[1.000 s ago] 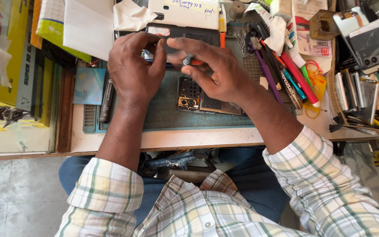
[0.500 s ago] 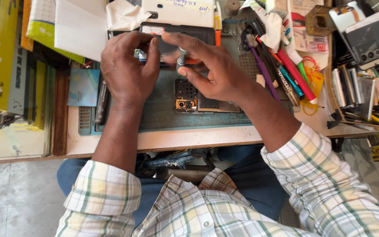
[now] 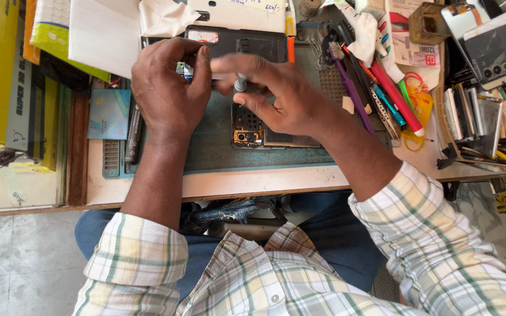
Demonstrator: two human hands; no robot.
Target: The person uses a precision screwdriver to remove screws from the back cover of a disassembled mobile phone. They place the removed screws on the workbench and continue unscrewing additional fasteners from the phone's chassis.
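Fingers of the left hand point(image 3: 168, 96) are pinched on a small, light, fragile-looking component point(image 3: 184, 69), best gripped by its edges, while a screwdriver point(image 3: 240, 83) is clasped in the right hand point(image 3: 279, 96) just above the opened phone point(image 3: 265, 131).

Left hand point(image 3: 168, 88) and right hand point(image 3: 276, 96) meet, fingers pinched

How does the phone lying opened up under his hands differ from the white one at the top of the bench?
The opened phone lies on the green work mat with its circuit board and camera parts bared; the white phone shows a closed white back. The opened one sits partly beneath the right hand; the white one lies beyond both hands, at the bench's far edge, untouched. Both lie flat.
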